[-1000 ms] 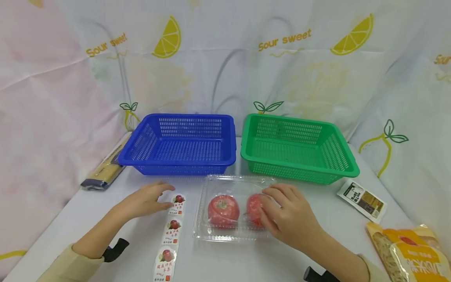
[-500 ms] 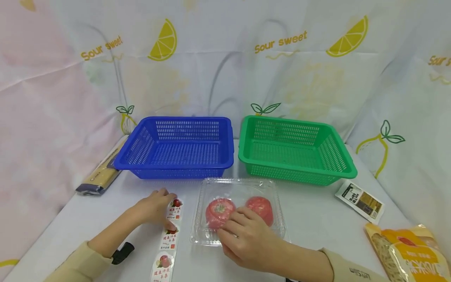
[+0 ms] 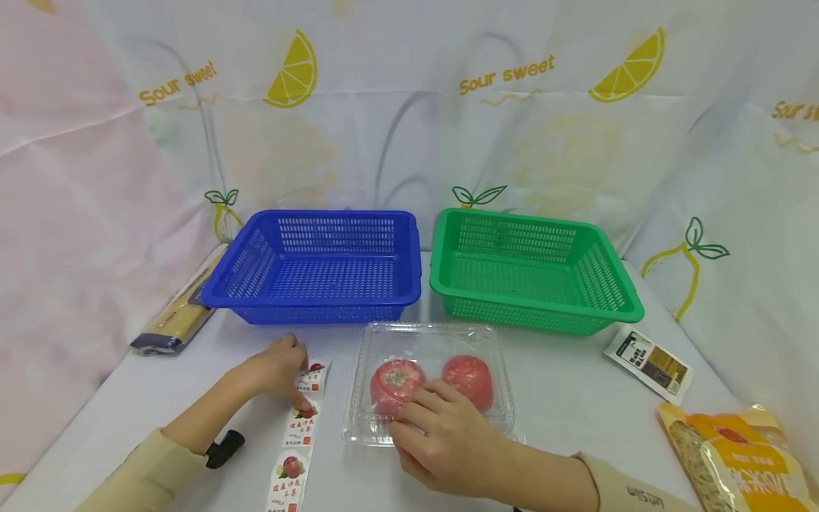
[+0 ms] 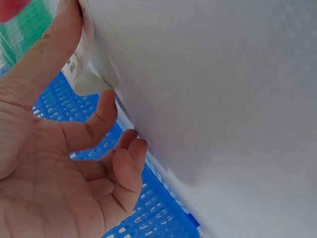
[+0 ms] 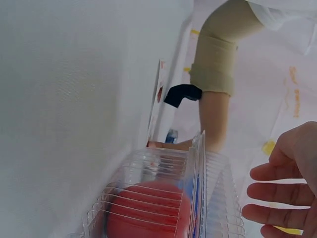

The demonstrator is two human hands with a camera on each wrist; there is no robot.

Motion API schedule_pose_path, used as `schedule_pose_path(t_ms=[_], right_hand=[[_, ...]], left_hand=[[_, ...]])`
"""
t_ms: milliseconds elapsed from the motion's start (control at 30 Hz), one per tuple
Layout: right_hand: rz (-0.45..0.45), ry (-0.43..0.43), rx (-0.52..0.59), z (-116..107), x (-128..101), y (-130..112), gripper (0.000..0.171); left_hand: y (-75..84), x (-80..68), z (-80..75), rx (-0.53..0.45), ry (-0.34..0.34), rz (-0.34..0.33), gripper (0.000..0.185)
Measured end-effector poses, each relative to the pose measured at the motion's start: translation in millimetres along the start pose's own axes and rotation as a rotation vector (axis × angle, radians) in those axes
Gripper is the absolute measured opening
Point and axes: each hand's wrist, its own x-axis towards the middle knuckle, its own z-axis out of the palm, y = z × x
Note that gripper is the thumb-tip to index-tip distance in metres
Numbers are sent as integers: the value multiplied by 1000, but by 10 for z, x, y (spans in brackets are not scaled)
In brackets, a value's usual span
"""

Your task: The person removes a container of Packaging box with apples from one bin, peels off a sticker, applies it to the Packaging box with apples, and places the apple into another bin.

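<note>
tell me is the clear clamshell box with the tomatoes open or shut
Shut. The clear lid of the clamshell box lies flat over both tomatoes, and the right hand rests on its near edge.

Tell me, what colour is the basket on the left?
Blue basket, clearest in the head view.

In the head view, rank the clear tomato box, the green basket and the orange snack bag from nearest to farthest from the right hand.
1. Clear tomato box: directly under the right hand, which rests on its near edge.
2. Green basket: behind the box, toward the back right.
3. Orange snack bag: far right, at the table's near corner.
</note>
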Motion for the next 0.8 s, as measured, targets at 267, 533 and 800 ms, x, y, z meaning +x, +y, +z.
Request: schedule_pose_path(t_ms=[267,533,800], right_hand=[[11,-26,27,-1,-11,-7,29],[36,38,28,-7,-34,19,29],[84,106,30,-47,-12,65,27]], left_hand=[[-38,-40,-24,-63,24,69,35],[-84,-22,-140,-319,37,89,19],[141,-319,-337,-278,83,91,26]])
